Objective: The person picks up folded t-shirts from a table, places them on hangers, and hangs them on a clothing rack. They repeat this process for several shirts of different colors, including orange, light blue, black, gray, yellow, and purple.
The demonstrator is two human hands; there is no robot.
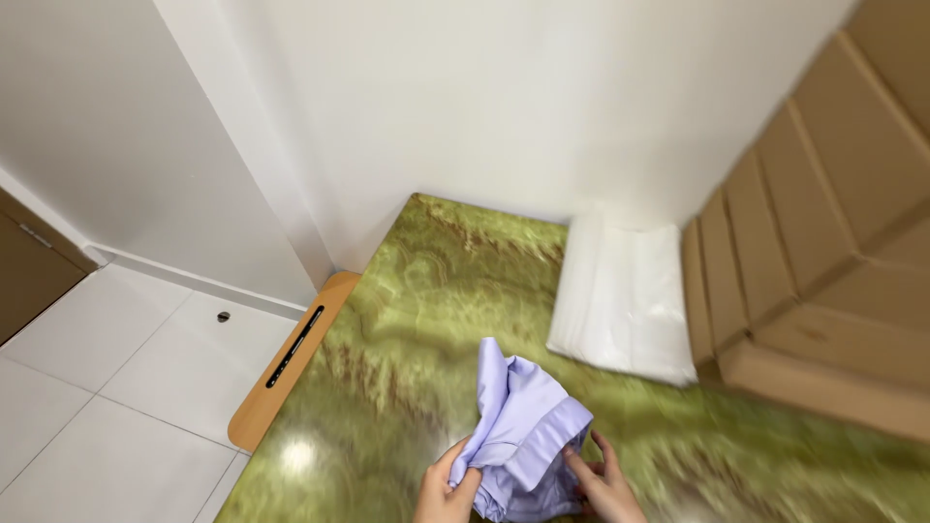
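While the left hand (446, 492) and right hand (605, 484) each pinch a side of a bunched lilac cloth (518, 431) with closed fingers, it sits crumpled at the near edge of the green marbled table (426, 291); any folding looks barely begun, though blur hides detail.

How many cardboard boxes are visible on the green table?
3, as far as the blurred picture shows: a stack at the right edge, with a bottom box, a middle box and a top box. More may be hidden outside the frame.
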